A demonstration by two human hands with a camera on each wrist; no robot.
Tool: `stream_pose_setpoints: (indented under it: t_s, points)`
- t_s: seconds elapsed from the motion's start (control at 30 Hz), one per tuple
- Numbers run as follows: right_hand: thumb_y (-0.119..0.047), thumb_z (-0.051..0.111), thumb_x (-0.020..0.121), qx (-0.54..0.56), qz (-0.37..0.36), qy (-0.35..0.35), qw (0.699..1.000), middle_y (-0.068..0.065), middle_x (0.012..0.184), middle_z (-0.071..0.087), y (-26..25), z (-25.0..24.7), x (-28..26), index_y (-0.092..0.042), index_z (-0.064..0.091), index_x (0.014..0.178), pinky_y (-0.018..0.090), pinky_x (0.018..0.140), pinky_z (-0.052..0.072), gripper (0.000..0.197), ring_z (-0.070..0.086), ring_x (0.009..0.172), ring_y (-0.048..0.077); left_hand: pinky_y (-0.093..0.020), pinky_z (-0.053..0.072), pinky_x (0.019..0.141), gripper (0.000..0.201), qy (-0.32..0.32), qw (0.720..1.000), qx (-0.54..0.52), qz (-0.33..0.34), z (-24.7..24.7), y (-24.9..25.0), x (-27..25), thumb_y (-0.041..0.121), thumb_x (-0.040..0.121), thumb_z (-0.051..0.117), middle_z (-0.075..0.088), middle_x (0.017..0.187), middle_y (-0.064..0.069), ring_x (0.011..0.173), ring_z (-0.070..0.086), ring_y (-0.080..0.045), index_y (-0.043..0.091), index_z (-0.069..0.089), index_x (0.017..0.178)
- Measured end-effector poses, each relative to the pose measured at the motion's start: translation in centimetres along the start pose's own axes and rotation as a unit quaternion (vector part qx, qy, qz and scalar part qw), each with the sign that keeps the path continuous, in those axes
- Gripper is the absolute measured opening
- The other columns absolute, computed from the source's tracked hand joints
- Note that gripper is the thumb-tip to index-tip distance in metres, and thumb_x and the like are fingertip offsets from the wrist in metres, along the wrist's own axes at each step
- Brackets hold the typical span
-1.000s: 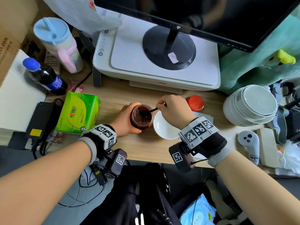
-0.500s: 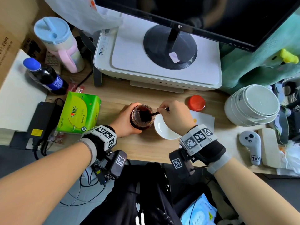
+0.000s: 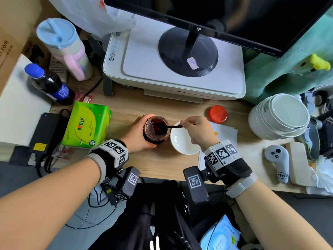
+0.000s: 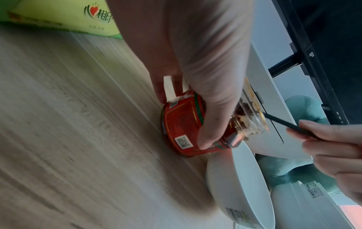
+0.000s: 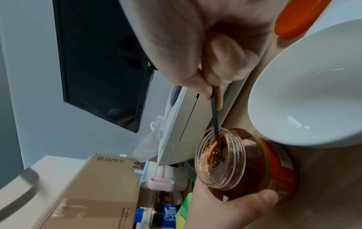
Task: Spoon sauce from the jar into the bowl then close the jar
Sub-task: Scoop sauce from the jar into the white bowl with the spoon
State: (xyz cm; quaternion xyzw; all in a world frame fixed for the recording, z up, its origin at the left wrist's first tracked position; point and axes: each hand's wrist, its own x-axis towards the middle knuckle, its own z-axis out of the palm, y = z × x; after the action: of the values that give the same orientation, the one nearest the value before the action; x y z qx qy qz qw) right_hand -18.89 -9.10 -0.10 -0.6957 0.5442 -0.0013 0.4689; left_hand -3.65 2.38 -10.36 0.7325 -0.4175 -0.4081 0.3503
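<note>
Since a second ago your right hand (image 3: 197, 131) drew back right; thin black spoon (image 3: 174, 126) pinched in fingers, tip in sauce. Your left hand (image 3: 138, 135) wraps open glass jar with red label (image 3: 156, 129), tilted on wooden desk (image 3: 162, 165). White ceramic bowl (image 3: 182, 143) just beside jar. Red round lid (image 3: 217, 114) lies behind bowl.
</note>
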Motion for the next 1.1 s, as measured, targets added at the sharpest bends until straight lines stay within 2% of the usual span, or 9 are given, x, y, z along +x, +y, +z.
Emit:
stream_pose_setpoints:
  t_s: [0.1,0.23,0.37,0.53,0.63,0.73,0.9,1.0,1.1]
  points:
    - [-0.018,0.052,0.093,0.053,0.011,0.011,0.999,-0.006,0.038,0.034,0.2,-0.5,-0.2,-0.007,0.062,0.074,0.02,0.04,0.026,0.023,0.029,0.035,0.013,-0.043,0.036,0.108,0.098,0.007,1.0,-0.01,-0.002,0.0,-0.3,-0.1,0.024,0.042,0.083,0.049,0.131,-0.006,0.123,0.044,-0.022,0.026,0.036,0.128]
    - [-0.017,0.052,0.092,0.065,-0.003,0.015,0.998,-0.004,0.052,0.04,0.7,-0.5,-0.3,-0.009,0.063,0.076,0.023,0.048,0.028,0.021,0.034,0.048,0.013,-0.042,0.035,0.109,0.099,0.006,1.0,-0.027,0.0,0.2,-0.4,-0.1,0.022,0.042,0.084,0.05,0.131,-0.005,0.123,0.045,-0.021,0.024,0.037,0.129]
    - [-0.016,0.052,0.092,0.077,-0.005,0.024,0.997,-0.006,0.053,0.042,1.1,-0.6,-0.2,-0.021,0.06,0.061,0.023,0.053,0.028,0.032,0.035,0.051,0.013,-0.038,0.035,0.109,0.098,0.019,0.999,-0.048,-0.005,0.4,-0.6,-0.2,0.016,0.044,0.086,0.052,0.13,-0.003,0.123,0.047,-0.018,0.021,0.038,0.129]
    - [-0.015,0.051,0.093,0.123,0.02,0.009,0.992,-0.001,0.051,0.036,1.2,-0.9,-0.3,-0.018,0.059,0.062,0.023,0.044,0.026,0.032,0.031,0.048,0.014,-0.036,0.035,0.108,0.093,0.029,0.998,-0.061,0.009,0.6,-0.2,-0.4,0.013,0.045,0.086,0.052,0.128,-0.004,0.121,0.047,-0.019,0.022,0.041,0.126]
    - [-0.017,0.052,0.093,0.151,0.044,-0.004,0.987,-0.001,0.054,0.034,1.6,-1.1,-0.1,-0.016,0.057,0.065,0.018,0.038,0.026,0.029,0.03,0.049,0.012,-0.035,0.035,0.108,0.093,0.033,0.998,-0.059,0.01,0.7,-0.1,-0.4,0.013,0.045,0.086,0.052,0.128,-0.004,0.121,0.047,-0.019,0.023,0.041,0.125]
    - [-0.016,0.052,0.092,0.184,0.059,-0.013,0.981,-0.001,0.052,0.03,2.3,-1.2,0.1,-0.015,0.056,0.065,0.014,0.031,0.022,0.027,0.027,0.041,0.009,-0.036,0.034,0.108,0.093,0.033,0.998,-0.057,0.008,0.7,-0.1,-0.4,0.015,0.044,0.087,0.051,0.128,-0.004,0.122,0.046,-0.019,0.023,0.041,0.125]
    - [-0.015,0.051,0.093,0.219,0.074,-0.028,0.973,-0.001,0.053,0.026,3.1,-1.2,0.1,-0.015,0.057,0.065,0.014,0.03,0.018,0.028,0.023,0.033,0.003,-0.039,0.036,0.108,0.094,0.038,0.998,-0.058,0.009,1.0,-0.3,-0.5,0.018,0.043,0.087,0.051,0.127,-0.003,0.12,0.047,-0.019,0.024,0.04,0.124]
    - [-0.013,0.051,0.093,0.26,0.074,-0.036,0.962,-0.002,0.054,0.024,3.3,-1.5,-0.2,-0.014,0.052,0.064,0.013,0.03,0.017,0.029,0.023,0.031,0.001,-0.04,0.035,0.108,0.094,0.038,0.998,-0.054,0.009,1.0,-0.5,-0.4,0.019,0.043,0.087,0.05,0.128,-0.004,0.121,0.046,-0.019,0.022,0.039,0.125]
    - [-0.012,0.05,0.093,0.3,0.063,-0.039,0.951,-0.009,0.047,0.027,3.6,-2.4,-0.7,-0.01,0.056,0.079,0.012,0.029,0.017,0.016,0.022,0.031,0.0,-0.042,0.035,0.109,0.095,0.034,0.998,-0.048,0.018,1.0,-0.8,-0.3,0.023,0.043,0.087,0.049,0.129,-0.004,0.122,0.046,-0.018,0.022,0.039,0.125]
